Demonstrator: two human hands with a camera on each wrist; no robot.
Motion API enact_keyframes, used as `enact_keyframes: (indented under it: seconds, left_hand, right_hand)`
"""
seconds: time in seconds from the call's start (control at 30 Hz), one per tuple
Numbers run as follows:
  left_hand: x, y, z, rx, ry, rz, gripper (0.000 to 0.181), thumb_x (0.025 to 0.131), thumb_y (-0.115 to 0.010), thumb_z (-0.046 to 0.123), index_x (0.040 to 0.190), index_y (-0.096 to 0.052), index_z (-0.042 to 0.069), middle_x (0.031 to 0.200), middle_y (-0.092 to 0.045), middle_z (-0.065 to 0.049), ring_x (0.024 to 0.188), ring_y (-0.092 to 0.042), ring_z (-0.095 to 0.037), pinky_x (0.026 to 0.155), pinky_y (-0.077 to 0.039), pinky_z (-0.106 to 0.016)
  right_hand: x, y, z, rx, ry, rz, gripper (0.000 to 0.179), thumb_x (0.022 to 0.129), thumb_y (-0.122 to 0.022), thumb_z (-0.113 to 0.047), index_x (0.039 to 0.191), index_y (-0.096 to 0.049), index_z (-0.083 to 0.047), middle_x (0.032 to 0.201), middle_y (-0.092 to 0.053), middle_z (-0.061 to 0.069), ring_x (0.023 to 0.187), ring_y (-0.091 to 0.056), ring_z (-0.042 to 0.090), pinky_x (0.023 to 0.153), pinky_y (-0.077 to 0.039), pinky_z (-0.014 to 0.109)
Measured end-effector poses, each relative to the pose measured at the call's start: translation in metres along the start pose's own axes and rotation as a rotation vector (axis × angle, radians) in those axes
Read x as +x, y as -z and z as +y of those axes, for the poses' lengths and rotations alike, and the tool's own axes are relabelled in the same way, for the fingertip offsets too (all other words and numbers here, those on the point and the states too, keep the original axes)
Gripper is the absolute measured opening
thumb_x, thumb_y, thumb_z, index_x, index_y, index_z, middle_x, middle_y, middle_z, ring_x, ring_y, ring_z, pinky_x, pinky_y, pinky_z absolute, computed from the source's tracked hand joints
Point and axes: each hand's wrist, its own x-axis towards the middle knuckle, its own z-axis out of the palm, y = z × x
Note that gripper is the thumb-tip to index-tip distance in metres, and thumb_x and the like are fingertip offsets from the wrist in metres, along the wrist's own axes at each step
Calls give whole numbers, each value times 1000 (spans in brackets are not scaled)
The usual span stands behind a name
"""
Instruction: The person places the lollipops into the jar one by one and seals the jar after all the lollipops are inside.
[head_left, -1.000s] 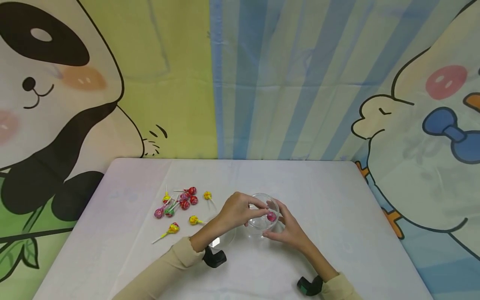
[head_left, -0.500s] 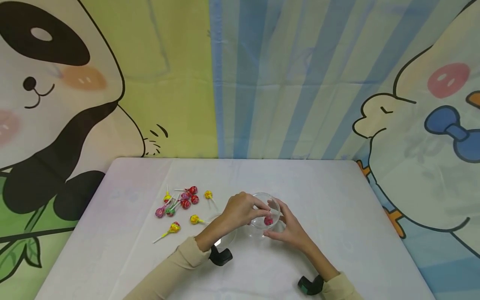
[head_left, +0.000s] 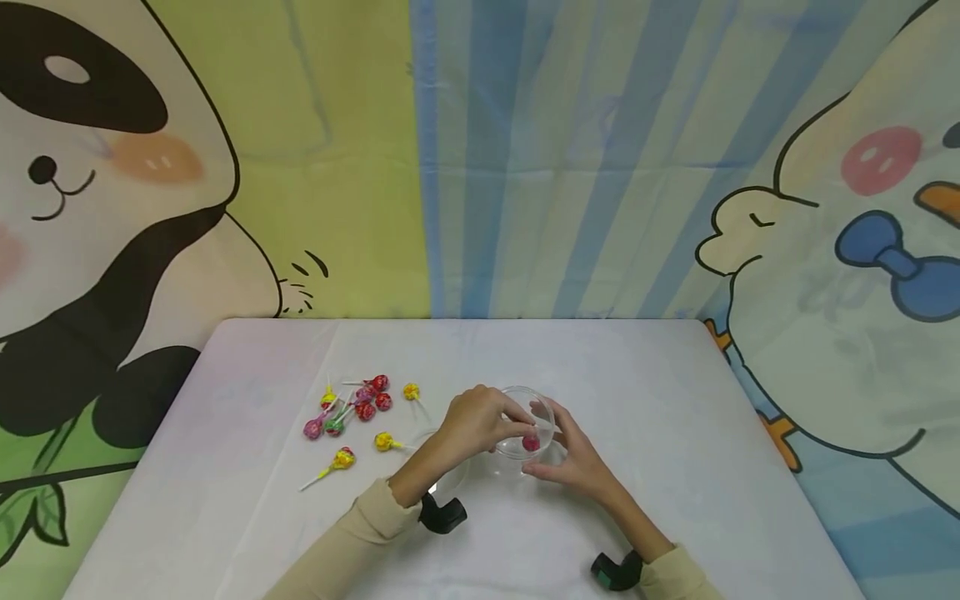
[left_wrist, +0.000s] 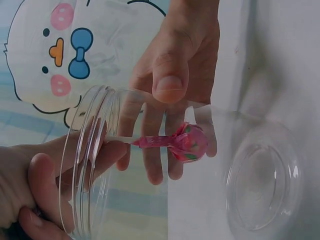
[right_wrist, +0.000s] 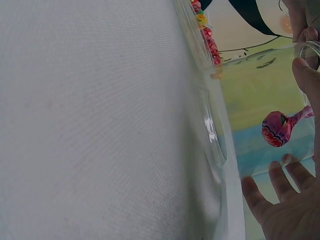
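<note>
My left hand [head_left: 480, 423] pinches the white stick of a pink-wrapped lollipop [left_wrist: 190, 144]. In the left wrist view, its fingers reach through the mouth of a clear jar [left_wrist: 112, 215], and the candy end points to the jar's base, inside the walls. My right hand [head_left: 576, 457] holds the jar from the right side, thumb on the near side and fingers spread round the far side. Through the jar wall, the right wrist view shows the lollipop [right_wrist: 277, 129] above those fingers.
Several lollipops lie in a cluster [head_left: 365, 410] on the white table [head_left: 675, 417]. Nearer are loose yellow ones [head_left: 385, 442] and a yellow-red one [head_left: 343, 458]. A clear round piece [head_left: 456, 479] lies partly hidden by the left wrist. A cartoon-printed cloth [head_left: 510, 167] hangs behind.
The left hand has lowered the lollipop a little within the jar, toward the near side. The right hand keeps its hold, and the head view has shifted slightly.
</note>
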Motion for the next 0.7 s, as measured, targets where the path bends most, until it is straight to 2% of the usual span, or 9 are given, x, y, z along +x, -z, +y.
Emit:
enact_keyframes:
  seconds: [0.2, 0.33, 0.43, 0.53, 0.7]
  left_hand:
    - [-4, 3, 0, 105, 3, 54, 14, 81, -76, 37, 92, -80, 28, 67, -71, 12, 43, -47, 0, 44, -35, -23]
    - [-7, 3, -3, 126, 57, 62, 13, 82, -76, 36, 92, -80, 28, 66, -69, 12, 57, -47, -4, 50, -36, -23]
    - [-8, 1, -6, 95, 95, 57, 14, 82, -76, 35, 93, -80, 26, 67, -70, 12, 55, -49, -5, 50, -36, -23]
    - [-7, -1, -8, 73, 100, 44, 15, 83, -75, 35, 94, -80, 25, 62, -69, 10, 43, -49, -4, 46, -36, -24]
    - [-1, 0, -6, 91, 113, -22, 13, 83, -75, 33, 93, -80, 24, 66, -72, 8, 36, -50, -3, 47, -36, -25]
  right_hand:
    - [0, 0, -3, 7, -11, 8, 91, 74, -84, -15, 146, -31, 2, 143, -46, 27, 130, -46, 44, 94, -49, 56]
    - [0, -2, -1, 26, -19, 12, 92, 73, -84, -15, 146, -31, 3, 142, -45, 30, 130, -46, 45, 93, -48, 58]
    - [0, -3, -2, 30, -29, 14, 92, 73, -84, -15, 146, -31, 2, 142, -45, 30, 131, -45, 45, 94, -48, 58]
    - [0, -3, -3, 33, -39, 19, 92, 73, -84, -14, 146, -31, 1, 142, -46, 30, 131, -45, 45, 94, -48, 59]
    - [-1, -3, -3, 39, -48, 25, 91, 73, -84, -11, 146, -31, 0, 142, -46, 29, 131, -44, 47, 95, -47, 60]
